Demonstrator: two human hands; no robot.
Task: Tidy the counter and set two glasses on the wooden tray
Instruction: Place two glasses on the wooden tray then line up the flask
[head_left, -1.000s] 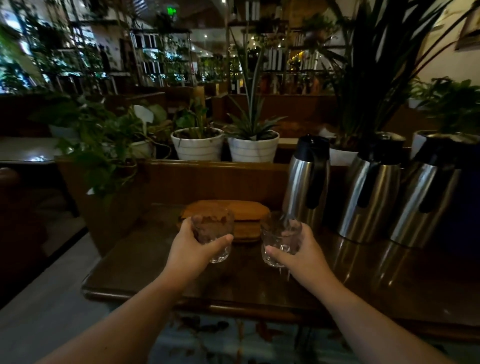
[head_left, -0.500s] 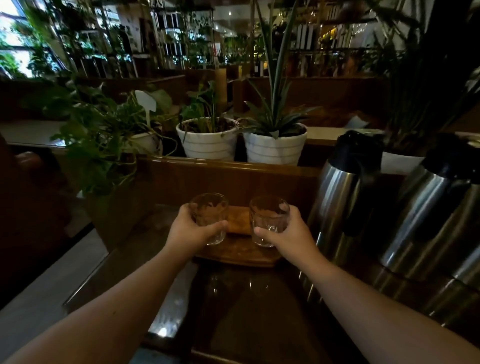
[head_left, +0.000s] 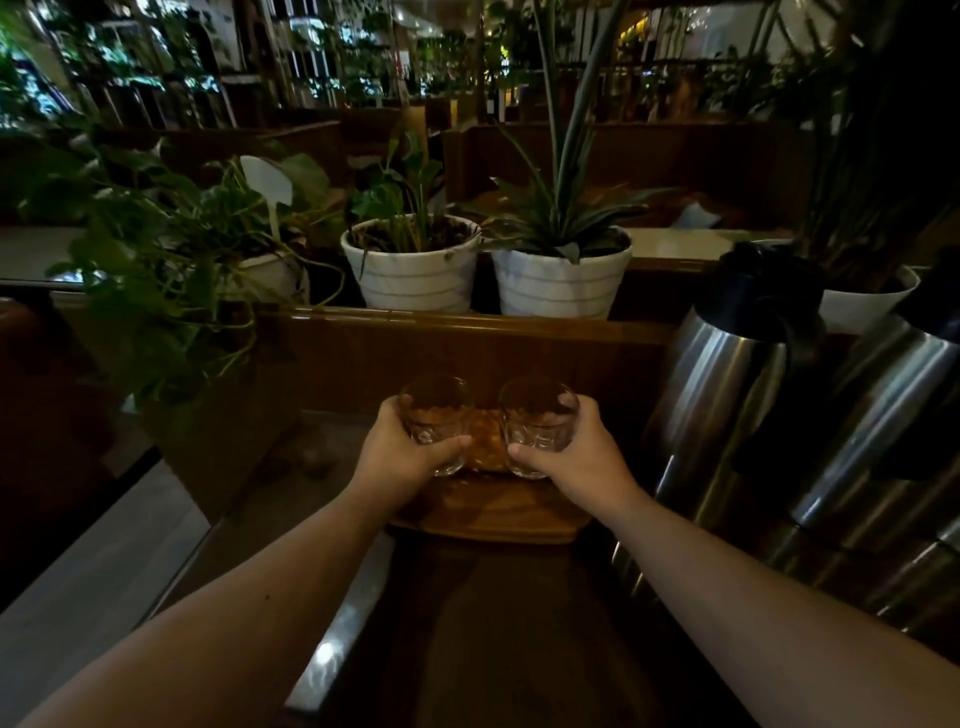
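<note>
Two clear cut-pattern glasses are held side by side over the wooden tray (head_left: 493, 519), which lies at the back of the dark wooden counter (head_left: 493, 623). My left hand (head_left: 400, 457) grips the left glass (head_left: 435, 415) from its left side. My right hand (head_left: 582, 462) grips the right glass (head_left: 539, 421) from its right side. Both glasses stand upright and nearly touch. I cannot tell whether their bases rest on the tray or hang just above it.
Two steel thermos jugs (head_left: 727, 395) (head_left: 878, 426) with black lids stand close on the right. Behind the tray rises a wooden ledge (head_left: 467, 322) with white striped plant pots (head_left: 415, 270) (head_left: 561, 280). A leafy trailing plant (head_left: 171, 270) hangs at the left. The counter's left edge drops to the floor.
Both hands have carried the glasses forward from in front of the tray to over it and brought them closer together. The view has moved in toward the counter.
</note>
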